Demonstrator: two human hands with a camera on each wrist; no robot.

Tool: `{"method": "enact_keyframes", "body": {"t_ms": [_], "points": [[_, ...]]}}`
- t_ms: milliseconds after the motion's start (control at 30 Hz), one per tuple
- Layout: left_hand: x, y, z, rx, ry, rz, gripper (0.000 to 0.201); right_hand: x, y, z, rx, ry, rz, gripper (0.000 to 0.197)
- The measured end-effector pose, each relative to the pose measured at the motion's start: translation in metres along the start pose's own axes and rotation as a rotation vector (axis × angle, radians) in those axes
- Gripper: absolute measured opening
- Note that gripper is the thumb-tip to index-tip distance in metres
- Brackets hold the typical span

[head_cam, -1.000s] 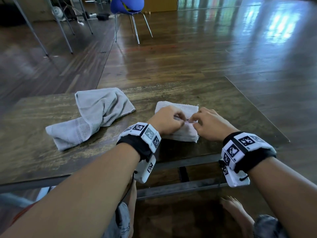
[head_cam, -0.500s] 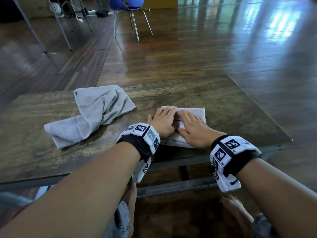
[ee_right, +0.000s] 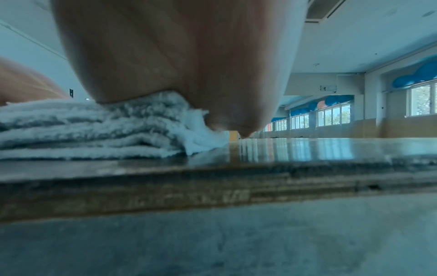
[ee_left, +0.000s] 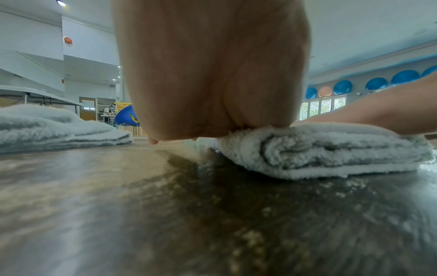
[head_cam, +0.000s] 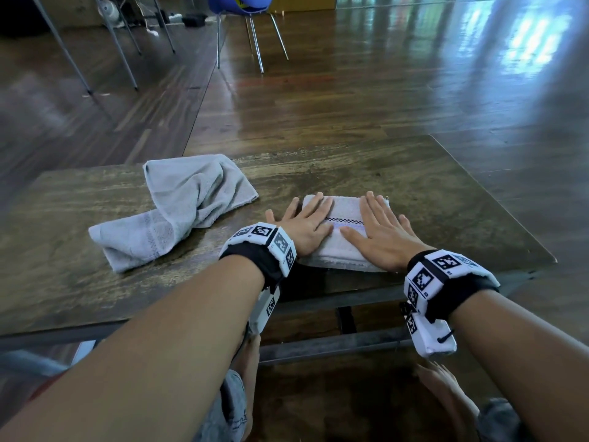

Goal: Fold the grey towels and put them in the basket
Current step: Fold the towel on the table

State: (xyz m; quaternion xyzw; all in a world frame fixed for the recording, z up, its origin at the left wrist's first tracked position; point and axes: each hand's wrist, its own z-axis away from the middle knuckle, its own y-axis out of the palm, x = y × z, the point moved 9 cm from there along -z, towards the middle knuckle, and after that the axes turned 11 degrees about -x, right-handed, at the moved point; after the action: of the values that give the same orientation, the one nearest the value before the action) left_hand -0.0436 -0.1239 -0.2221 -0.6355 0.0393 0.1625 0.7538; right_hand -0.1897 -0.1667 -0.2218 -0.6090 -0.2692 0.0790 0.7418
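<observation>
A folded grey towel (head_cam: 345, 212) lies near the front edge of the wooden table (head_cam: 350, 173), its stacked layers showing side-on in the wrist views (ee_left: 319, 151) (ee_right: 82, 130). My left hand (head_cam: 302, 218) presses flat on its left half with fingers straight and spread. My right hand (head_cam: 379, 228) lies flat on its right half, fingers straight too. A second grey towel (head_cam: 188, 205) sits crumpled to the left, untouched, also seen in the left wrist view (ee_left: 54, 127). No basket is in view.
The table's front edge (head_cam: 318, 301) is just below my wrists. A blue chair (head_cam: 242, 14) stands on the wooden floor beyond the table, with metal table legs (head_cam: 63, 49) at the far left. My bare feet (head_cam: 446, 390) are under the table.
My hands pinched the towel's top layer a second ago. They then flattened onto it and have slid apart, left hand leftward and right hand rightward, uncovering the stitched stripe between them.
</observation>
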Motion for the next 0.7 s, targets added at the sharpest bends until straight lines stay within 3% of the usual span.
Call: {"method": "enact_keyframes", "body": {"t_ms": [167,333,433,567,700], "points": [[0.010,-0.002,-0.007,-0.052,-0.038,0.048,0.058,-0.024,-0.003,0.001,0.024,0.117,-0.034,0.086],[0.017,-0.016,-0.010,-0.186,-0.203,0.039,0.071,-0.026,-0.001,-0.002,0.025,0.141,-0.048,0.081],[0.012,-0.033,-0.010,-0.311,-0.274,0.049,0.054,-0.025,0.000,-0.003,0.034,0.151,-0.043,0.080],[-0.002,-0.055,-0.003,-0.421,-0.234,0.283,0.028,-0.023,-0.005,-0.002,0.066,0.172,-0.062,0.081],[-0.020,-0.084,0.010,-0.488,-0.193,0.559,0.024,-0.015,-0.027,0.003,0.033,0.225,-0.310,0.086]]}}
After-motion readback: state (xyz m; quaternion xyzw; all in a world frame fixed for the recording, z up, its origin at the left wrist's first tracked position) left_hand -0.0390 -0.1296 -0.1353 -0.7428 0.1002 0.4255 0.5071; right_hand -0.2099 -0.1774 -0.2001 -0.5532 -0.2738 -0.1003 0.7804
